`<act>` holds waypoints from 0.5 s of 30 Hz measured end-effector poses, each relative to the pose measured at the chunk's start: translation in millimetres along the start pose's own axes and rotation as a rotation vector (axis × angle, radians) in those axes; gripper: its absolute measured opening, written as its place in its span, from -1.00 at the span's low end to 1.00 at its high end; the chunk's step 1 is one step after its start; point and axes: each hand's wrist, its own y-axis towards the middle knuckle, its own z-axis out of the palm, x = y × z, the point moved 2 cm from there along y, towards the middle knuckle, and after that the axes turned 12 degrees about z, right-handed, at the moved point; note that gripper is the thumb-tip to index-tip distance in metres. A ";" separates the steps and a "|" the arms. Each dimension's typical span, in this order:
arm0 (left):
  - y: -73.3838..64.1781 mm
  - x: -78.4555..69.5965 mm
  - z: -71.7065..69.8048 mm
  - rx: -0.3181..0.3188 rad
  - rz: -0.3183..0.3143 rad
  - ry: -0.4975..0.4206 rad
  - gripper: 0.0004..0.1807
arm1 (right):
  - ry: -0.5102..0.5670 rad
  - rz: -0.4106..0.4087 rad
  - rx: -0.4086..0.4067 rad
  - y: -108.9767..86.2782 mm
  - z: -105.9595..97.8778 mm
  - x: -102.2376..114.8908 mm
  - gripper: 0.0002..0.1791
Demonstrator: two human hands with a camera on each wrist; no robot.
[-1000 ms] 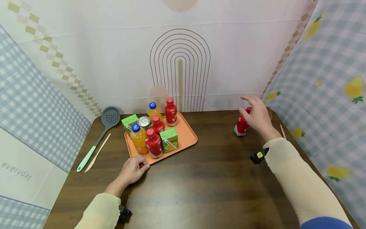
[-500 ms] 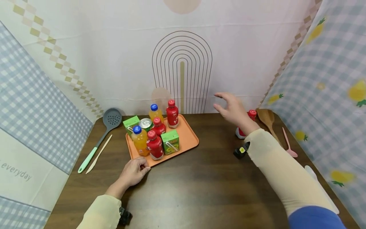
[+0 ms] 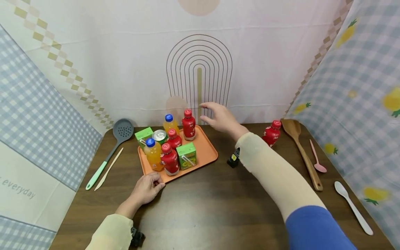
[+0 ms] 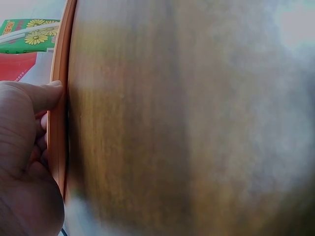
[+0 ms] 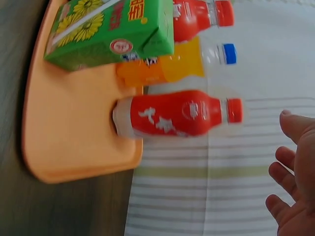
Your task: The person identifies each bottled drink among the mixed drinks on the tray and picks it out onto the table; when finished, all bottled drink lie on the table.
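Observation:
An orange tray (image 3: 204, 149) carries several drinks: red bottles, orange-juice bottles with blue caps, green juice boxes and a can. My left hand (image 3: 147, 189) holds the tray's near-left rim, its thumb on the edge in the left wrist view and its fingers curled. To the right of the tray's upright red bottle (image 3: 189, 125), my right hand (image 3: 223, 119) is in the air with fingers spread and nothing in them. The right wrist view shows that bottle (image 5: 172, 114) apart from the fingers. Another red bottle (image 3: 271, 133) stands at the table's back right, partly hidden by the right sleeve.
On the left lie a grey slotted spatula (image 3: 123, 130) and a pale wooden knife (image 3: 109, 169). A wooden spatula (image 3: 301, 149), a pink spoon (image 3: 317, 159) and a white spoon (image 3: 353, 206) lie along the right edge. Cloth hangs behind the table and at both sides.
My right hand has moved left, away from the red bottle at the back right, towards the tray. The left hand stays on the tray's rim. The right-side utensils have come into view.

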 end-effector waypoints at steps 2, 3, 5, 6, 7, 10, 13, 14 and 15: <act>-0.4 0.8 -0.2 -0.003 -0.001 0.005 -0.74 | 0.005 -0.011 0.018 8.4 9.6 5.8 -0.47; -0.5 1.2 0.0 -0.004 -0.004 0.005 -0.74 | 0.012 -0.013 0.025 12.1 14.4 7.9 -0.46; -0.7 1.8 0.7 -0.005 -0.006 0.002 -0.73 | 0.013 -0.008 0.046 18.5 23.8 10.6 -0.46; -0.8 1.9 1.2 -0.005 -0.006 -0.001 -0.73 | 0.011 -0.003 0.055 21.4 28.2 11.4 -0.45; -0.8 2.0 1.9 -0.003 -0.005 -0.004 -0.73 | 0.009 0.003 0.062 23.7 32.5 11.8 -0.45; -0.6 1.6 3.2 0.003 -0.003 -0.010 -0.73 | 0.000 0.027 0.078 28.9 42.1 13.1 -0.45; -0.5 1.1 2.6 0.002 -0.004 -0.007 -0.72 | 0.005 0.034 0.084 33.7 49.5 15.6 -0.45; -0.6 1.1 2.0 0.001 -0.007 -0.005 -0.72 | 0.007 0.033 0.088 35.5 52.0 16.7 -0.45; -0.7 0.9 1.2 -0.001 -0.008 -0.003 -0.72 | 0.010 0.029 0.095 37.1 54.3 17.9 -0.45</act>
